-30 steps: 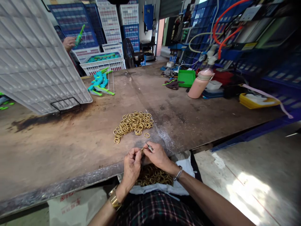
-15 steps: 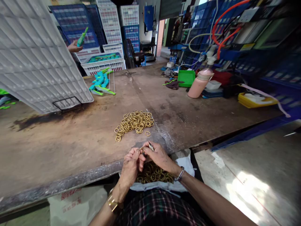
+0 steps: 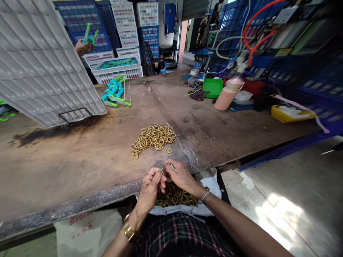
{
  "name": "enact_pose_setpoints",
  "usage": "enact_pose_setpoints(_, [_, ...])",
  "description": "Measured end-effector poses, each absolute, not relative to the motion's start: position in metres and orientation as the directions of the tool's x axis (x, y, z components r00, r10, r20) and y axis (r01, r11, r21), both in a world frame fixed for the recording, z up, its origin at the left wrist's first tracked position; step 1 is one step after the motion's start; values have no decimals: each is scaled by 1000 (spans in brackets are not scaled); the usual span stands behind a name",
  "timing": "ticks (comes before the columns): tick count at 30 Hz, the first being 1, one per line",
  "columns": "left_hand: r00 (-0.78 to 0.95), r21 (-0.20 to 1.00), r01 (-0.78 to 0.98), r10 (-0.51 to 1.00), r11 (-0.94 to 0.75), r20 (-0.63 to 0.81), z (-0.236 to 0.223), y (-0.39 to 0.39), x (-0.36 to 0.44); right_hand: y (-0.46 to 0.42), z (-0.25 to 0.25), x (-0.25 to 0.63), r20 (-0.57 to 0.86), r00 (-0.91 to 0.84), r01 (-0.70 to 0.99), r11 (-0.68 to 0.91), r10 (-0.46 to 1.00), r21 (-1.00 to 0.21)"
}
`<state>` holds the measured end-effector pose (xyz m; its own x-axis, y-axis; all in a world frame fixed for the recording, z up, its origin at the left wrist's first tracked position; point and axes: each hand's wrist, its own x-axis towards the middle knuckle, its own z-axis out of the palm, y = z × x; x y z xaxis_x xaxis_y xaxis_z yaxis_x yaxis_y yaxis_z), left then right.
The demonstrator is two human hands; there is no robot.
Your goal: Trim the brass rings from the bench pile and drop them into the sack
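Observation:
My left hand [image 3: 150,185] pinches a gold-coloured ring [image 3: 162,169] between thumb and fingertips, just above the table's front edge. Close beside it, my right hand [image 3: 180,176] is closed around a small pointed metal tool [image 3: 172,166]; most of the tool is hidden in the palm, so its kind cannot be made out. The right fingertips are at the ring. Beyond the hands lies a pile of gold rings [image 3: 154,136], with a single ring [image 3: 168,150] apart from it. Below my hands, an open white sack [image 3: 211,189] holds many more rings [image 3: 178,198].
A ribbed white panel [image 3: 48,67] leans at the left on a black wire stand [image 3: 76,116]. Turquoise toy bows [image 3: 115,92] lie behind it. Another person's hand [image 3: 81,47] holds a similar toy. A pink bottle [image 3: 227,95], green tray [image 3: 213,88] and yellow tray [image 3: 291,114] stand at right.
My hands stay together at the ring, with small shifts of the fingers and of the tool's angle. In the background, the other person's hand has turned the toy.

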<state>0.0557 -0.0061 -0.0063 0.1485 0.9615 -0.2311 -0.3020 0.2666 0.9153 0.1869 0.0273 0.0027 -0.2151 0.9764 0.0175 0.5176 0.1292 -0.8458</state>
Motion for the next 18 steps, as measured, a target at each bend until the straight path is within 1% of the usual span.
enact_pose_setpoints(3, [139, 933, -257, 965, 250, -221, -7, -5, 55, 25, 0, 189, 55, -348, 617, 272, 936, -738])
enact_pose_setpoints(5, [136, 947, -222, 969, 234, -207, -7, -5, 55, 23, 0, 190, 51, -390, 661, 318, 919, -679])
enact_pose_setpoints(10, [132, 959, -184, 972, 214, -192, -4, -5, 55, 23, 0, 189, 50, -427, 710, 369, 903, -599])
enact_pose_setpoints(18, [121, 972, -116, 975, 202, -188, 1, -6, 57, 25, 0, 188, -19, -455, 763, 379, 890, -523])
